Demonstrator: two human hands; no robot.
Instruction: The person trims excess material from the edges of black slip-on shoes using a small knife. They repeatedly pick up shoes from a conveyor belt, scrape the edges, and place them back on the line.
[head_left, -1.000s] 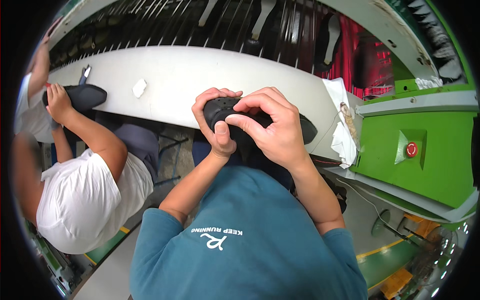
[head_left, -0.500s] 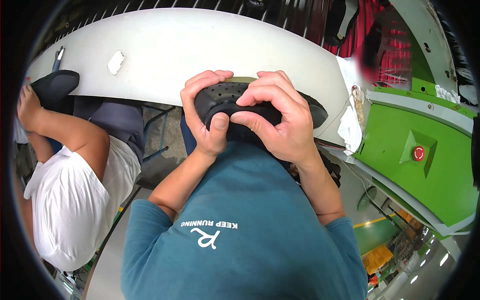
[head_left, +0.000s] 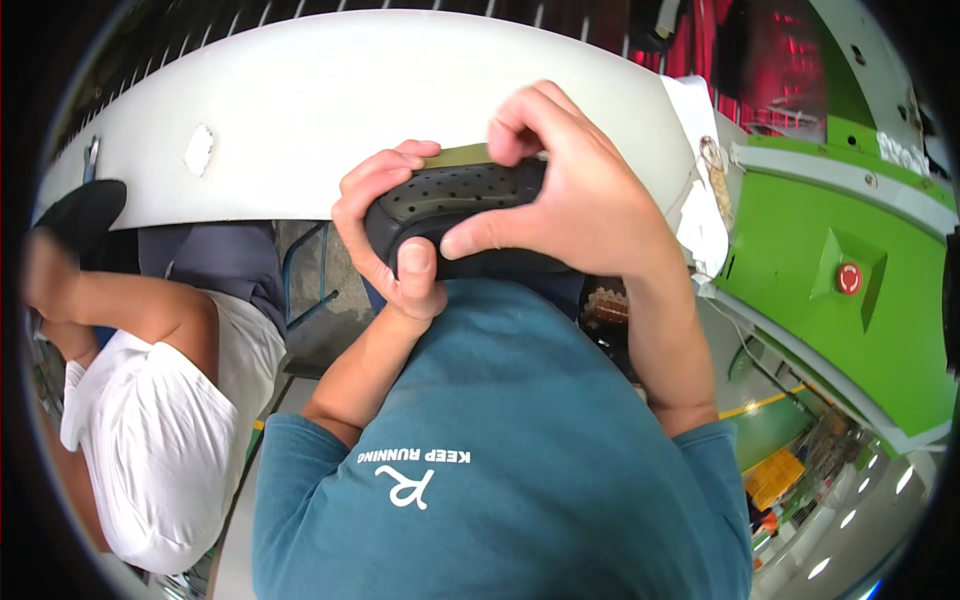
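A black shoe (head_left: 455, 192) with a perforated side and an olive sole edge is held over the near edge of the white table, in front of my chest. My left hand (head_left: 390, 225) is closed around its left end, fingers over the far side and thumb on the near rim. My right hand (head_left: 590, 190) arches over the other end. Its thumb lies along the shoe's near rim, while the curled fingers are raised by the far edge, apart from the thumb and slightly blurred. The right end of the shoe is hidden behind this hand.
The white table (head_left: 300, 90) curves across the far side, with a white scrap (head_left: 199, 151) on it. At left sits a co-worker in a white shirt (head_left: 165, 430), beside a dark shoe-like piece (head_left: 85, 215). A green machine (head_left: 800, 250) with a red button (head_left: 849, 279) stands at right.
My right fingers have left their pinch on the shoe's rim and risen, spreading from the thumb. More of the perforated side shows. My left hand keeps its hold.
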